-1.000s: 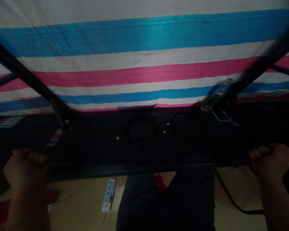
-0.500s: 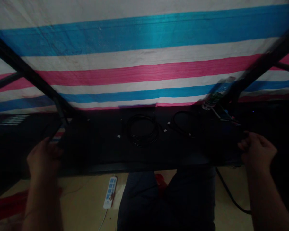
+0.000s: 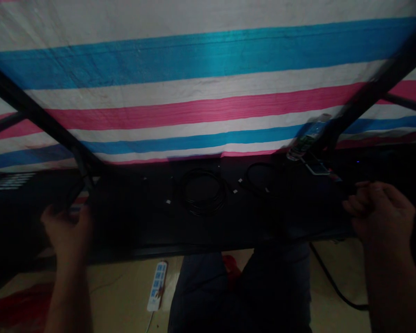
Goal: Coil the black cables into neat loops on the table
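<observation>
Head view: the left hand [image 3: 67,233] and right hand [image 3: 381,215] sit at the near edge of the dark counter [image 3: 131,219], fingers [image 3: 360,204] curled; it's too dim to tell whether they pinch anything. Farther along the counter, a coiled black cable [image 3: 203,192] lies beside a second coil [image 3: 263,178].
</observation>
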A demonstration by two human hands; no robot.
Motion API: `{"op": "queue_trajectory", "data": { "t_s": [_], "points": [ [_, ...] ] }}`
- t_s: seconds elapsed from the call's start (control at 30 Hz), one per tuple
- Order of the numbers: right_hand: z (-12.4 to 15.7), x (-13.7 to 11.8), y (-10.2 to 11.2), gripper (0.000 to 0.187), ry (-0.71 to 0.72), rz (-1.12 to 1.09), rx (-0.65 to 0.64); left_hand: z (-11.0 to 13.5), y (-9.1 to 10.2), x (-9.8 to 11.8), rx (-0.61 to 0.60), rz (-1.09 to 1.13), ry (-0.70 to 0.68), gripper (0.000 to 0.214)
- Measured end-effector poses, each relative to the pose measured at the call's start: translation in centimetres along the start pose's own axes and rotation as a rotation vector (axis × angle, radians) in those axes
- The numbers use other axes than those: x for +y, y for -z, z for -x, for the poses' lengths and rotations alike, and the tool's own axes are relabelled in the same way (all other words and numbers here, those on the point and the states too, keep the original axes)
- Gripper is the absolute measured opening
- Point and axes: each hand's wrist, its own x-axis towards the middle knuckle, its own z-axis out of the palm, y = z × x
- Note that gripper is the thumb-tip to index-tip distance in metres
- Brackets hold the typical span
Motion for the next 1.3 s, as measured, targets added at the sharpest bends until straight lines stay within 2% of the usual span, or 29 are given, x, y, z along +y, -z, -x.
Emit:
{"op": "queue_trajectory", "data": {
  "t_s": [0.07, 0.1, 0.13, 0.17, 0.23, 0.3, 0.37, 0.4, 0.43, 0.5, 0.57, 0.73, 0.87, 0.97, 1.1, 1.3],
  "points": [
    [0.3, -0.7, -1.2, 0.017, -0.047, -0.031, -0.048, 1.9, -0.2, 2.9, 0.133, -0.107, -0.157, 0.075],
    [0.5, -1.0, -1.8, 0.02, -0.084, -0.05, -0.083, 3.5, -0.4, 5.0, 0.133, -0.018, -0.226, 0.067],
    [0.8, -1.3, -2.6, 0.022, -0.122, -0.073, -0.118, 5.5, -0.6, 7.3, 0.057, 0.134, -0.24, 0.057],
    [1.3, -1.5, -3.4, 0.023, -0.161, -0.101, -0.149, 7.9, -0.9, 9.7, -0.111, 0.282, -0.231, 0.045],
    [2.8, -1.7, -5.5, 0.024, -0.254, -0.195, -0.186, 13.5, -1.3, 14.4, -0.627, 0.495, -0.186, 0.026],
    [4.9, -1.7, -7.8, 0.024, -0.405, -0.347, -0.209, 19.5, -1.4, 17.9, -1.146, 0.598, -0.156, 0.032],
    [7.3, -1.4, -9.8, 0.025, -0.585, -0.505, -0.278, 25.1, -1.4, 19.9, -1.443, 0.688, -0.079, 0.039],
    [8.3, -1.2, -10.5, 0.026, -0.647, -0.559, -0.322, 27.4, -1.4, 20.3, -1.554, 0.697, -0.052, 0.042],
    [9.1, -1.0, -11.1, 0.027, -0.7, -0.6, -0.36, 29.4, -1.4, 20.3, -1.606, 0.686, 0.01, 0.044],
    [9.5, -0.6, -11.4, 0.027, -0.746, -0.643, -0.409, 31.8, -1.6, 19.3, -1.569, 0.655, 0.156, 0.053],
    [8.3, -0.3, -11.1, 0.028, -0.714, -0.651, -0.419, 32.1, -1.8, 17.4, -1.493, 0.618, 0.199, 0.058],
    [1.8, 0.3, -9.8, 0.033, -0.47, -0.564, -0.357, 27.3, -1.4, 11.7, -1.362, 0.405, 0.06, 0.055],
    [-1.9, 0.5, -10.0, 0.038, -0.376, -0.479, -0.282, 24.8, -0.3, 9.1, -1.293, 0.275, -0.06, 0.049],
    [-3.1, 0.3, -10.5, 0.039, -0.304, -0.408, -0.223, 24.3, -0.2, 8.7, -1.318, 0.256, -0.103, 0.043],
    [-3.0, -0.3, -10.9, 0.039, -0.259, -0.368, -0.186, 23.4, -1.2, 9.4, -1.291, 0.263, -0.142, 0.04],
    [-2.8, -1.2, -9.5, 0.028, -0.209, -0.416, -0.253, 22.0, -1.8, 10.5, -1.263, 0.342, -0.077, 0.041]
  ]
}}
